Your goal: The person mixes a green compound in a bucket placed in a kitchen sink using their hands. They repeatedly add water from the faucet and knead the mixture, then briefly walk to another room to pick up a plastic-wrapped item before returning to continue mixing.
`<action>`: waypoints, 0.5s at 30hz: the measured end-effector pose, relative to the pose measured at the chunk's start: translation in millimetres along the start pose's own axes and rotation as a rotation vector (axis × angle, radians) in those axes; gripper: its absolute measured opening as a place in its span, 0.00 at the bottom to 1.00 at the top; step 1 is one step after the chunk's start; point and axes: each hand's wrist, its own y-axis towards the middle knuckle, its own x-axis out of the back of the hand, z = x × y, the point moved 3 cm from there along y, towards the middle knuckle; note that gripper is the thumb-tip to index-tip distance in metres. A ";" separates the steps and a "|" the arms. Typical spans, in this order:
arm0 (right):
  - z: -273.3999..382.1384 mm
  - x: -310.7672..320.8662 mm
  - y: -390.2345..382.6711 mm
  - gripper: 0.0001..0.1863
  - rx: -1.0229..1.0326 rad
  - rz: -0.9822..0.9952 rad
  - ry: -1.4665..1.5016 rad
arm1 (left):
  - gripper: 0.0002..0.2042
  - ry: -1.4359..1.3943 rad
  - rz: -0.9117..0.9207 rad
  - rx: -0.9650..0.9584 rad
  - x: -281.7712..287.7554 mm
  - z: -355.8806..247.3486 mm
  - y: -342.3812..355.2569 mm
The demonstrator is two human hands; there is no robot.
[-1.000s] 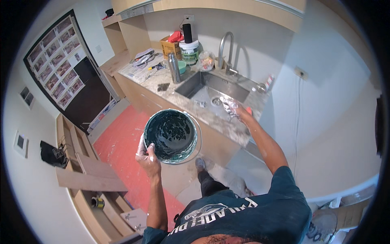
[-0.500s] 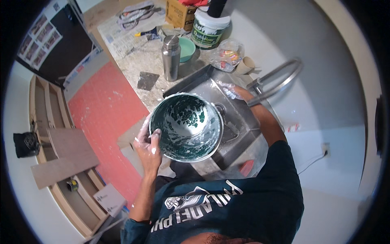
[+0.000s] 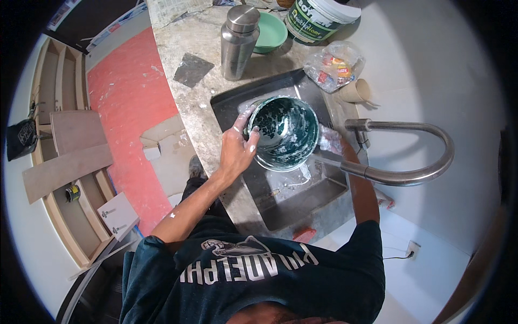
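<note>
A bucket (image 3: 281, 156), dark green inside and streaked with white paint, is tipped over the metal sink (image 3: 326, 197) with its mouth toward me. My left hand (image 3: 237, 141) grips its left rim, thumb over the inner edge and fingers outside. White smears cover that hand and dot the forearm. My right hand (image 3: 330, 139), also coated white and blurred, is at the bucket's right side; its fingers are mostly hidden. The curved metal faucet (image 3: 415, 174) reaches across my right forearm, its spout end close to the bucket. Whitish wet residue lies in the basin below.
Behind the sink stand a steel bottle (image 3: 237, 48), a mint-green bowl (image 3: 271, 33) and a white-and-green paint pail (image 3: 318, 21). A plastic bag (image 3: 334, 65) and a paper cup (image 3: 355, 90) are by the wall. A dark flat square piece (image 3: 192, 69) rests on the counter.
The bucket has gone down and away from me, over the sink. My right hand has come from the sink's far side to the bucket. The faucet spout has swung toward the bucket; the view has shifted.
</note>
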 end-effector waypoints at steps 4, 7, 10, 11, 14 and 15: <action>-25.0 20.4 -2.9 0.17 0.196 0.110 0.067 | 0.23 0.124 0.084 0.034 -20.3 13.8 6.6; -17.5 -0.5 -6.6 0.17 0.514 0.255 0.345 | 0.23 0.179 0.122 0.016 -59.5 49.8 15.1; -20.1 -54.7 1.4 0.17 0.636 0.320 0.653 | 0.24 0.210 0.138 -0.048 -97.1 62.7 20.4; -21.8 -78.2 8.6 0.18 0.620 0.245 0.731 | 0.24 0.213 0.142 -0.065 -109.1 67.3 22.0; -40.1 -96.9 44.9 0.12 0.450 0.208 1.269 | 0.23 0.210 0.198 0.079 -126.1 77.5 30.4; -65.0 -64.7 68.9 0.12 0.485 0.241 1.182 | 0.23 0.198 0.214 0.105 -130.2 75.1 29.9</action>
